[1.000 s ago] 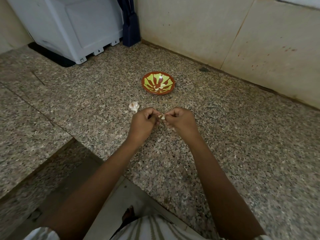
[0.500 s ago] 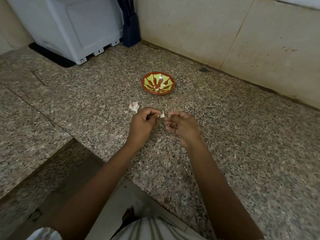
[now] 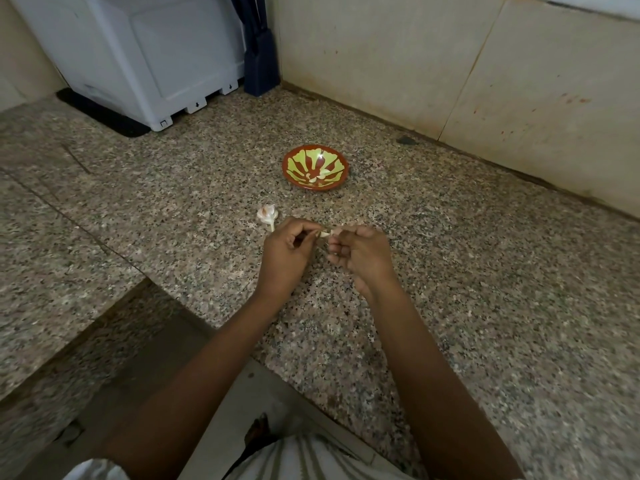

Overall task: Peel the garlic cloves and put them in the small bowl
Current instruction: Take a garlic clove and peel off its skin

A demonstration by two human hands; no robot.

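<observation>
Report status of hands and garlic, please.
Left hand, right hand pinch one clove. Small bowl holds some cloves. Garlic bulb lies aside, nothing blocks.

White appliance (image 3: 156,57) on black mat (image 3: 100,114), speckled granite counter (image 3: 485,306)

speckled granite counter (image 3: 450,306), glossy glazed bowl (image 3: 341,161)

Both bare forearms reach up from 6 o'clock and converge at centre. The left hand (image 3: 284,254), knuckles up, pinches a garlic clove (image 3: 324,233) between thumb and forefinger. The right hand (image 3: 363,259), at its 3 o'clock, has fingers curled, their tips nipping the clove's other end.
</observation>
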